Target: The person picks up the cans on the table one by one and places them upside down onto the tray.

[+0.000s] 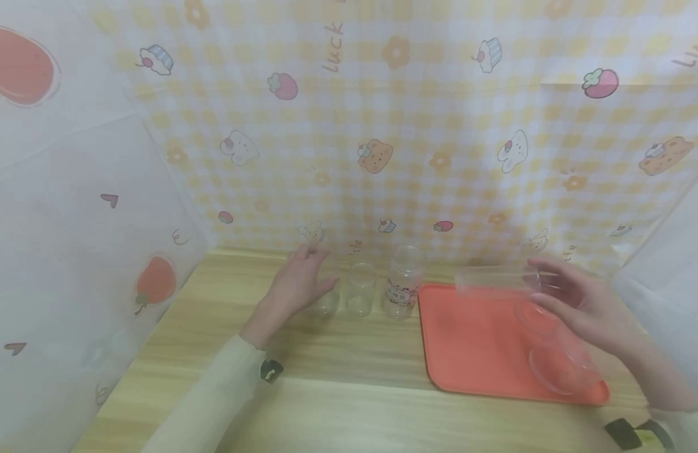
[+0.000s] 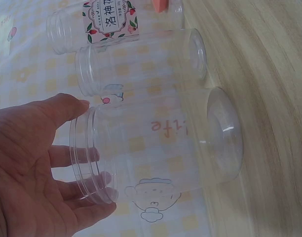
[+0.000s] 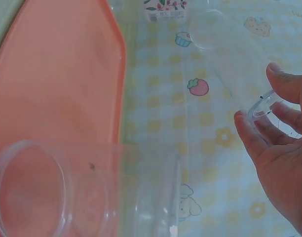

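Observation:
Three clear jars stand in a row at the back of the table: a plain one at the left [image 2: 166, 148], a narrower plain one [image 1: 360, 292] and one with a pink floral label [image 1: 402, 292]. The left hand [image 1: 298, 277] has its fingers and thumb around the rim of the leftmost jar, as the left wrist view shows. In the right hand [image 1: 587, 308] is the rim end of a tall clear jar [image 1: 490, 280], held sideways above the tray's back edge; its base points left. The right wrist view shows the fingers [image 3: 252, 136] curled round that rim.
A red-orange tray [image 1: 473, 346] lies on the right of the wooden table [image 1: 349, 415]. On its right part, under the right hand, clear containers [image 1: 564, 368] lie tipped over. A checked cloth [image 1: 405, 126] hangs behind the table.

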The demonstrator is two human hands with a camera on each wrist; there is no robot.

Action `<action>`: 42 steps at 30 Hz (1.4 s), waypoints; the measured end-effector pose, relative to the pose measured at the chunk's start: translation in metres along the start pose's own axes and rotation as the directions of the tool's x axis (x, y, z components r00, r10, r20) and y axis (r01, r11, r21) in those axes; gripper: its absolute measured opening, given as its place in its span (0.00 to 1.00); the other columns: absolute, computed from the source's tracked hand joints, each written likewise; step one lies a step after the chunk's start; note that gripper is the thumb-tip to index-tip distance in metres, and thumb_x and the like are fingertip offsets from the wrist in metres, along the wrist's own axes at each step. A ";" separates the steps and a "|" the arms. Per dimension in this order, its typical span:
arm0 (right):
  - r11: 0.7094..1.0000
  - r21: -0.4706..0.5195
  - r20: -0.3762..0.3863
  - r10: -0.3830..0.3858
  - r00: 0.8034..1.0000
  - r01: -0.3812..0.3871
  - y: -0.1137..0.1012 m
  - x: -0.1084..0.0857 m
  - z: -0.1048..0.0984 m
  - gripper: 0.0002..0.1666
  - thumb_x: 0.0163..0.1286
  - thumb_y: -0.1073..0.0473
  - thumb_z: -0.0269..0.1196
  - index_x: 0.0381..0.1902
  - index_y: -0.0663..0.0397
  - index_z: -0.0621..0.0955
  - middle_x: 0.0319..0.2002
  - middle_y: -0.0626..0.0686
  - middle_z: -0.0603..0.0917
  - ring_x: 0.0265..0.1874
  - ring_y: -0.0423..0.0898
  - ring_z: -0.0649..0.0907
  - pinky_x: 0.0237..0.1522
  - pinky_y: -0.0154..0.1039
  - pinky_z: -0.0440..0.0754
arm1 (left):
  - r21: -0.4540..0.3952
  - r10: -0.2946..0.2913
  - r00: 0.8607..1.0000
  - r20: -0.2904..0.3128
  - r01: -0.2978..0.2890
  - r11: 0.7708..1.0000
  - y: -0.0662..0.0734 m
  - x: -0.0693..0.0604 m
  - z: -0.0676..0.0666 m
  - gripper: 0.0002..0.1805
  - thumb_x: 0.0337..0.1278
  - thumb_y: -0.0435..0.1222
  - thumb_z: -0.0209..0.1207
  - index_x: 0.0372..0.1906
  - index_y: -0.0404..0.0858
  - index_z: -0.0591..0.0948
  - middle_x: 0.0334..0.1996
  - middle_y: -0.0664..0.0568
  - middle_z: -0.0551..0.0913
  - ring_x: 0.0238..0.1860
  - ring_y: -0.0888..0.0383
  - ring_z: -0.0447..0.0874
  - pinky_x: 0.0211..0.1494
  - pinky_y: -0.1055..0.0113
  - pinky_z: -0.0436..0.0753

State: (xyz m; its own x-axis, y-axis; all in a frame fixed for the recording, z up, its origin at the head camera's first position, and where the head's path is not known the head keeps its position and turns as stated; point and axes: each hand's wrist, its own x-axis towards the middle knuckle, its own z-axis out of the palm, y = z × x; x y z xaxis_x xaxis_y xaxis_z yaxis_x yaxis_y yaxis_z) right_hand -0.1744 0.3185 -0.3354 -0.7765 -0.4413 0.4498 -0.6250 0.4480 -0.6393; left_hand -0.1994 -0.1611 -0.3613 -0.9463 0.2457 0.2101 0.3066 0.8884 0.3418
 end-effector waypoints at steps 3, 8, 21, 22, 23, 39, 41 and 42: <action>1.000 -0.007 0.014 -0.007 1.000 0.007 0.003 0.001 -0.004 0.38 0.59 0.85 0.65 0.68 0.66 0.72 0.56 0.50 0.82 0.51 0.38 0.84 0.49 0.29 0.82 | -0.001 -0.007 1.000 0.005 0.007 1.000 0.000 -0.001 0.000 0.35 0.66 0.48 0.65 0.70 0.32 0.72 0.67 0.32 0.69 0.63 0.35 0.71 0.60 0.43 0.79; 0.999 -0.018 0.036 -0.029 0.999 0.030 0.008 0.003 -0.011 0.38 0.58 0.87 0.64 0.67 0.69 0.72 0.57 0.46 0.81 0.52 0.36 0.83 0.50 0.27 0.80 | -0.003 -0.011 1.000 0.012 0.011 1.000 0.000 -0.001 0.000 0.35 0.66 0.48 0.65 0.71 0.33 0.71 0.67 0.33 0.70 0.63 0.36 0.71 0.61 0.44 0.78; 0.968 -0.241 0.101 -0.052 0.994 0.075 0.017 0.013 -0.030 0.37 0.55 0.80 0.71 0.64 0.69 0.75 0.60 0.29 0.73 0.53 0.26 0.77 0.49 0.20 0.77 | -0.004 -0.010 1.000 0.006 0.010 1.000 -0.002 -0.001 0.000 0.35 0.65 0.47 0.66 0.70 0.33 0.72 0.65 0.33 0.71 0.61 0.37 0.72 0.61 0.44 0.78; 0.964 -0.254 0.105 -0.051 0.993 0.077 0.018 0.014 -0.031 0.37 0.55 0.79 0.72 0.64 0.69 0.76 0.61 0.29 0.73 0.53 0.25 0.76 0.49 0.20 0.77 | -0.004 -0.007 1.000 0.007 0.007 1.000 -0.002 0.000 0.001 0.35 0.65 0.47 0.66 0.70 0.33 0.72 0.65 0.33 0.71 0.61 0.37 0.72 0.61 0.45 0.78; 0.959 -0.270 0.112 -0.060 0.992 0.089 0.019 0.015 -0.032 0.37 0.54 0.79 0.73 0.63 0.69 0.76 0.61 0.28 0.72 0.53 0.25 0.76 0.49 0.20 0.77 | -0.003 -0.001 1.000 0.005 0.001 1.000 -0.002 0.000 0.002 0.35 0.65 0.47 0.66 0.70 0.33 0.72 0.64 0.32 0.71 0.61 0.37 0.72 0.61 0.45 0.78; 0.796 -0.510 0.268 -0.214 0.939 0.326 0.022 0.039 -0.042 0.41 0.42 0.73 0.80 0.58 0.70 0.79 0.47 0.61 0.85 0.38 0.53 0.85 0.36 0.36 0.84 | -0.010 -0.004 1.000 0.005 0.004 1.000 -0.001 -0.001 0.001 0.34 0.65 0.46 0.66 0.70 0.32 0.73 0.65 0.33 0.71 0.61 0.36 0.72 0.62 0.44 0.77; 0.788 -0.520 0.289 -0.201 0.936 0.330 0.021 0.040 -0.042 0.41 0.42 0.72 0.80 0.57 0.71 0.79 0.47 0.62 0.85 0.36 0.54 0.86 0.34 0.44 0.86 | -0.011 -0.003 1.000 0.002 0.003 1.000 -0.001 0.000 0.001 0.34 0.66 0.46 0.66 0.69 0.32 0.73 0.65 0.33 0.72 0.62 0.37 0.72 0.62 0.45 0.77; 0.788 -0.521 0.300 -0.191 0.935 0.328 0.021 0.041 -0.042 0.40 0.42 0.72 0.80 0.57 0.71 0.78 0.47 0.63 0.85 0.36 0.55 0.86 0.34 0.48 0.86 | -0.007 0.003 1.000 0.000 -0.003 1.000 -0.001 0.000 0.001 0.34 0.66 0.47 0.66 0.69 0.32 0.73 0.65 0.33 0.72 0.61 0.37 0.72 0.62 0.45 0.77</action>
State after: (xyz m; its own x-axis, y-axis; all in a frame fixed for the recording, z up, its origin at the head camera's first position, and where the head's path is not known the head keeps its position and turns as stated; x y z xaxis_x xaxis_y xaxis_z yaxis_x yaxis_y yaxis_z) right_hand -0.2224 0.3425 -0.3044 -0.5820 -0.7313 0.3556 -0.7893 0.6132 -0.0307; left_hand -0.1996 -0.1612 -0.3627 -0.9453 0.2484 0.2115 0.3103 0.8848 0.3477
